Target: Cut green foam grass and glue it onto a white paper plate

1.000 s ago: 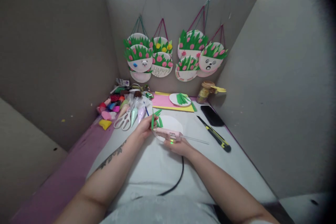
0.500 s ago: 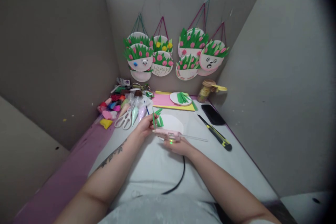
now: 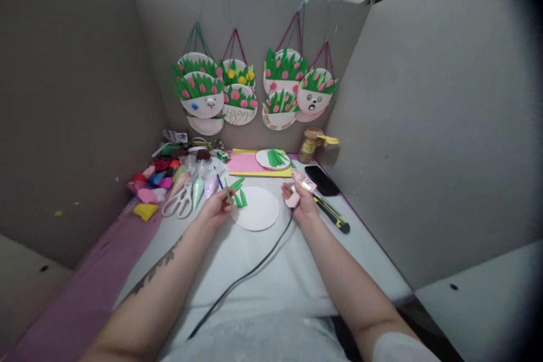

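My left hand [image 3: 218, 206] is closed on a narrow green paper leaf [image 3: 228, 192], held upright between thumb and fingers. Just right of that hand lies a white paper plate [image 3: 257, 212], with a few green paper leaves [image 3: 241, 199] at its upper left edge. Right of the plate, my right hand [image 3: 303, 203] is wrapped round a pink glue gun [image 3: 304, 181]. The gun points away from me, and its black cord [image 3: 246, 276] curves down across the white table toward my body.
White scissors [image 3: 179, 202], piping bags [image 3: 198, 192] and coloured clay packs [image 3: 146, 195] lie at left. Pink and yellow paper sheets [image 3: 241, 164] hold another plate with green leaves [image 3: 278, 158]. A cutter knife [image 3: 335, 216], phone [image 3: 322, 181] and jar [image 3: 309, 147] stand or lie at right.
My right hand has moved the glue gun from beside the left hand to the right, turning it away from me. The plate now shows whole. The whole view has shifted.
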A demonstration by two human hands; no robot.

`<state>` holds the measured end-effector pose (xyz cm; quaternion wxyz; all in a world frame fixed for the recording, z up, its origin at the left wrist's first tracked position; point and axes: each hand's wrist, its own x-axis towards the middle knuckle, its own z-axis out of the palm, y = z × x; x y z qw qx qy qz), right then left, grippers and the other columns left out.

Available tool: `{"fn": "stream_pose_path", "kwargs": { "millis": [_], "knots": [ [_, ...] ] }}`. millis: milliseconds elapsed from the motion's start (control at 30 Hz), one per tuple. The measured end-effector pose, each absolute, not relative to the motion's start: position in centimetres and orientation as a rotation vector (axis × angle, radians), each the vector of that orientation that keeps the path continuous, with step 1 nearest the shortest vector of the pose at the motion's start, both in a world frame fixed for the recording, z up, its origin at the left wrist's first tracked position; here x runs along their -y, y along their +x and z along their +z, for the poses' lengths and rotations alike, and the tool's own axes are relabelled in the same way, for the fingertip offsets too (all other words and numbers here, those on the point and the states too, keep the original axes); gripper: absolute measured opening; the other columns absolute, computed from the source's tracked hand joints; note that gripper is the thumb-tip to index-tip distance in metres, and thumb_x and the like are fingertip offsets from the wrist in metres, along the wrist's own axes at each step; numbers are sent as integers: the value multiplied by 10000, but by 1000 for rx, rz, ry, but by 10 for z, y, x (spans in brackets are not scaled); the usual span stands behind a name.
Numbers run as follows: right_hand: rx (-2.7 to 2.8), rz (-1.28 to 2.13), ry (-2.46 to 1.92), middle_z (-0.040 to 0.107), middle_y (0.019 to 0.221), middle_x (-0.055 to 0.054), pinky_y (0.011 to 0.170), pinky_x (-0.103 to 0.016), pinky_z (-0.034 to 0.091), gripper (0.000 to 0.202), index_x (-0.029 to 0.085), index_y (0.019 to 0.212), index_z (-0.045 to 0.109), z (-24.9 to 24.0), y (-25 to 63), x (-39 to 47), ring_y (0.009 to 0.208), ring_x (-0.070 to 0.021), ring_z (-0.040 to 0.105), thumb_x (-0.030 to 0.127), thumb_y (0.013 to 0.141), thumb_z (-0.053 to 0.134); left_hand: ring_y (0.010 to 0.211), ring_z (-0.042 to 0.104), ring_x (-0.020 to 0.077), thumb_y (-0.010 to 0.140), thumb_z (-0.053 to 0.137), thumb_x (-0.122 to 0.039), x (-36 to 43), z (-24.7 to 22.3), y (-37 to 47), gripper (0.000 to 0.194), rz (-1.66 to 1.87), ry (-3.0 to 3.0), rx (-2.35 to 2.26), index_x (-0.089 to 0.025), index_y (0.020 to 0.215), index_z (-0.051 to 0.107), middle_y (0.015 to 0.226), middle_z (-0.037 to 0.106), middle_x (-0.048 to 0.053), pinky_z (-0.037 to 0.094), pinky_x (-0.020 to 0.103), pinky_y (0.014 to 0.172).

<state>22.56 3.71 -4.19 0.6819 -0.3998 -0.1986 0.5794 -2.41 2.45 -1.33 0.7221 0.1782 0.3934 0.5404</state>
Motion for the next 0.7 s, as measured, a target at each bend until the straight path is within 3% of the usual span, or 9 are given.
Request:
{"fn": "stream_pose_path", "kwargs": {
  "millis": [200,533,700],
  "knots": [
    [409,1397,-969,569,611,66,412,-147,407,309,231,905,518,-57,231,-52,530,-97,590,361,754,755,395,407,19,829,594,-96,-26,-19,-22,122,1185,431,-918,-142,720,565,665,592,0,222,111,289],
    [388,1368,-1047,544,594,58,405,-135,416,207,217,921,527,-59,235,-44,511,-87,586,350,864,675,397,425,17,844,582,-100,-22,-19,-17,116,1152,411,-893,-125,732,580,664,595,2,237,114,297],
    [464,1393,-1023,542,594,58,407,-141,424,246,209,884,520,-54,225,-52,516,-94,594,365,844,706,401,446,24,813,619,-101,-21,-19,-15,70,1144,413,-895,-130,753,598,666,606,2,265,119,305]
  ]
}}
